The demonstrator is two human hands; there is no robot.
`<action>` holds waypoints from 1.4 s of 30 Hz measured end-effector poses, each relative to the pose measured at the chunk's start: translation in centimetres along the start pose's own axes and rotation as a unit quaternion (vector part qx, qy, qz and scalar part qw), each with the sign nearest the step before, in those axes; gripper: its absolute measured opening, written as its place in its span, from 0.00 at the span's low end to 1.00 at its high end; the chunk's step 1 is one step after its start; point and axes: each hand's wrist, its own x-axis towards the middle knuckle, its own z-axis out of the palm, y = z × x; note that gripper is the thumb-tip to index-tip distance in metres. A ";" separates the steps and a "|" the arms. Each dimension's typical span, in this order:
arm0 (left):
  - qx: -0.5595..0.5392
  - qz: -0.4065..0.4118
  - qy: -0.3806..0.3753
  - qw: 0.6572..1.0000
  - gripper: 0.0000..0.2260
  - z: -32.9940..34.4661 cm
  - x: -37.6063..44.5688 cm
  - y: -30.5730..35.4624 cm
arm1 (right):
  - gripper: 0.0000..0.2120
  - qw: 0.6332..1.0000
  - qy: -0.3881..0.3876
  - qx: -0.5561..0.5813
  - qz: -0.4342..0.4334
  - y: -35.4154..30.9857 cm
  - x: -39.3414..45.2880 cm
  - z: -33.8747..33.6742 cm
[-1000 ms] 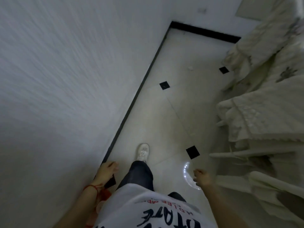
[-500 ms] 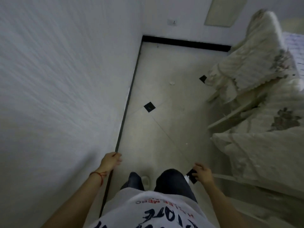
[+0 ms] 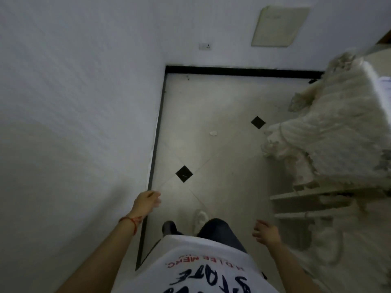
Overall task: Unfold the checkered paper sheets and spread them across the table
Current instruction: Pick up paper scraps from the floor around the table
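Since the earlier frames I see the view has swung toward the far corner: the black skirting now runs across the top, the cloth-draped furniture (image 3: 330,127) has slid to the right edge, and both arms have swung forward mid-stride. The left hand (image 3: 146,203) hangs beside the white wall (image 3: 74,123), fingers loosely curled round nothing. The right hand (image 3: 267,232) is out in front of the hip, fingers apart and relaxed, holding nothing. One white shoe (image 3: 200,217) is planted on the tiled floor (image 3: 211,102).

I cannot find the checkered paper sheets anywhere here, nor a bare table top; a pale patch at the far right edge is too blurred to name. My worry is the narrow passage: the draped cloth trails low near the walking line, and a foot could snag it. The blur also makes hunting for the sheets unreliable.
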 end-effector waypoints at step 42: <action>0.061 -0.088 -0.060 0.992 0.08 18.2 59.8 34.2 | 0.16 0.962 -0.072 -0.259 -0.051 -47.2 55.9 19.3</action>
